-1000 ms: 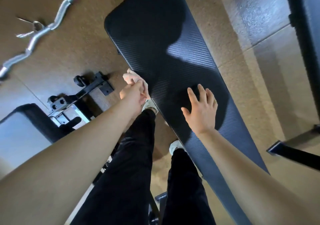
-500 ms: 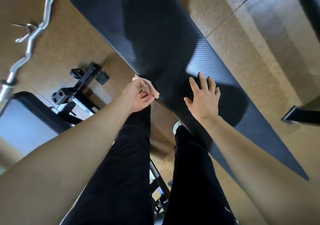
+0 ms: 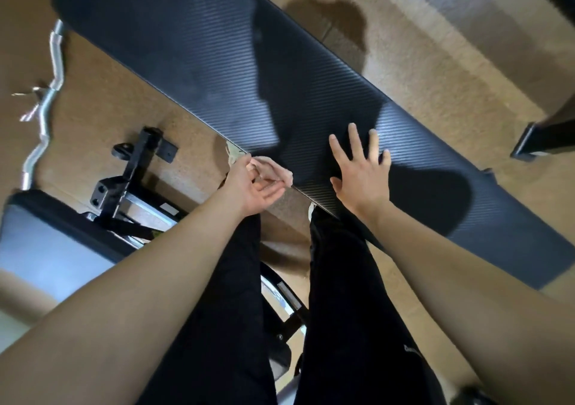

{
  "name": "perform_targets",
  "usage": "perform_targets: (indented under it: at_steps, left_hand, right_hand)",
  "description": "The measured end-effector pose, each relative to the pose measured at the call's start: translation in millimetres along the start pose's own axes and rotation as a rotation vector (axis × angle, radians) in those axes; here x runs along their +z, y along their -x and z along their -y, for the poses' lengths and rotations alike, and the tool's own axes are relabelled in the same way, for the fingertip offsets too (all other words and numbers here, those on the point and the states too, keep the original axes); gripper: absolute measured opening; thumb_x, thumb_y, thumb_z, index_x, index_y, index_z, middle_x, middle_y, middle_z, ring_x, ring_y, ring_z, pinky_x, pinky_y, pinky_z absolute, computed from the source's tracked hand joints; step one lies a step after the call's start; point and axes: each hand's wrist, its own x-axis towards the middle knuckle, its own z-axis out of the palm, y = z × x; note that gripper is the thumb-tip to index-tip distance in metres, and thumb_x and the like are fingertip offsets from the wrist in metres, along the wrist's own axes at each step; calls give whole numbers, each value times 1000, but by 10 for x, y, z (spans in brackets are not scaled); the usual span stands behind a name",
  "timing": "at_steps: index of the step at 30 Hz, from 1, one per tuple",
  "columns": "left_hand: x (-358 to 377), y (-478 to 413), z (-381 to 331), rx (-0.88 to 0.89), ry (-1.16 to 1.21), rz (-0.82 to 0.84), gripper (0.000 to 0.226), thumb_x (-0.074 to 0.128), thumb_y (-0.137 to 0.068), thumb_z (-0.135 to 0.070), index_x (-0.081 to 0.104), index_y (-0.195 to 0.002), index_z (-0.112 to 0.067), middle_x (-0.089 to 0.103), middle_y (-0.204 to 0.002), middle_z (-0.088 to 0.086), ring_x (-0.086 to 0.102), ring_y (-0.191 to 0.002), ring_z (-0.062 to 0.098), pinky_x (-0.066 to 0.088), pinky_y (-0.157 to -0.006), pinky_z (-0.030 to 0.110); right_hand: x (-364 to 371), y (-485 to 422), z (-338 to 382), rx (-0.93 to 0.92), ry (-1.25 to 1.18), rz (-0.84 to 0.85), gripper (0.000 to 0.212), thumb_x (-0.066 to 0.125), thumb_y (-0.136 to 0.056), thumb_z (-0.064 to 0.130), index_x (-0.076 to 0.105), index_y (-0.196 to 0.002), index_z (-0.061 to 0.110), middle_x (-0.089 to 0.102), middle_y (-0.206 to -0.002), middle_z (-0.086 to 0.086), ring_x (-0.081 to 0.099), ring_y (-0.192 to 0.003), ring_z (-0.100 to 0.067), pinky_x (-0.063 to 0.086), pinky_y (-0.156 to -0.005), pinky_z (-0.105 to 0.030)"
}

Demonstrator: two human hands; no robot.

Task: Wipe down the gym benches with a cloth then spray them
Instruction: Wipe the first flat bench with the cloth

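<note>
1. Pinkish cloth (image 3: pixel 273 172), head view: small, thin and limp, bunched in the left hand (image 3: pixel 252 186), whose thumb and curled fingers pinch it at the near edge of the bench pad (image 3: pixel 186 46), at 9 o'clock from the right hand (image 3: pixel 362 174).
2. It looks nearly weightless and will fold or slip if held loosely. I would gather it into the palm and press it flat, not hold it by a corner.
3. The right hand lies released, fingers spread flat on the pad, bracing.
4. The pad runs from 10 to 4 o'clock. It is ribbed, black and firm, probably padded vinyl and grippy, so it needs no holding, only pressure.
5. A curl bar (image 3: pixel 46 102) lies on the floor at 9 o'clock, and a second bench (image 3: pixel 46 242) is at 8 o'clock.
</note>
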Motion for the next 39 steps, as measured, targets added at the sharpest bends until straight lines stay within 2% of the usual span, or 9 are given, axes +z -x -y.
perform_targets:
  at_steps: [5,8,14,19,25,29,33,35,39]
  left_hand:
    - [53,58,399,-59,-115,71,68,43,-99,-64,55,-144,-14,54,-142,19,63,-119,39,54,-89,50]
    - [39,69,519,-76,-181,89,68,44,-98,-66,60,-140,-15,55,-140,20,62,-119,39,54,-91,51]
    - [-52,-48,454,-56,-390,65,73,43,-94,-72,60,-142,-20,54,-144,17,54,-129,38,46,-106,53]
    - [-50,-103,413,108,-704,26,72,41,-93,-74,67,-133,-20,62,-135,5,57,-126,26,48,-102,44]
    - [-147,-44,248,262,-1053,66,75,28,-95,-76,76,-120,-24,75,-120,5,66,-115,25,53,-102,44]
    - [-133,116,100,562,-1227,-17,60,31,-105,-59,78,-104,-20,79,-97,3,67,-83,16,56,-79,41]
    - [-111,92,-27,970,-1540,51,32,48,-96,-52,74,-87,-37,73,-99,-4,65,-96,18,51,-97,53]
    - [-77,108,-14,1144,-1700,103,20,54,-100,-40,73,-101,-34,64,-114,-4,59,-108,14,48,-103,46]
    - [-52,70,95,1269,-2130,195,56,56,-99,-45,59,-144,-11,45,-155,15,42,-138,32,33,-115,37]
  right_hand:
    - [20,-16,-156,-35,-123,-51,83,69,-90,39,23,-159,32,10,-170,-3,9,-154,-37,25,-116,-63]
    - [74,145,-210,11,-335,-180,63,66,-94,28,42,-152,23,38,-159,-5,34,-145,-31,38,-113,-53]
    - [379,760,182,627,-1188,-132,23,71,-92,27,72,-113,21,73,-98,4,70,-93,-12,58,-91,-37]
    - [439,817,741,1049,-2081,376,37,73,-91,40,64,-118,15,68,-117,-8,68,-108,-27,60,-91,-42]
    - [362,505,1080,1032,-2809,219,32,64,-98,33,64,-120,10,67,-122,-17,66,-117,-33,51,-107,-44]
    - [469,342,1158,1259,-3106,130,34,58,-102,27,54,-134,16,54,-139,-23,61,-118,-45,60,-86,-52]
    - [628,250,1163,1313,-3210,45,31,62,-99,19,58,-130,12,49,-145,-22,52,-131,-44,63,-74,-54]
    - [661,282,1163,1331,-3270,17,33,64,-98,17,58,-130,13,48,-146,-22,50,-132,-45,63,-69,-53]
    - [737,458,1052,1354,-3361,-53,36,60,-101,21,53,-135,15,51,-143,-22,49,-131,-47,62,-71,-53]
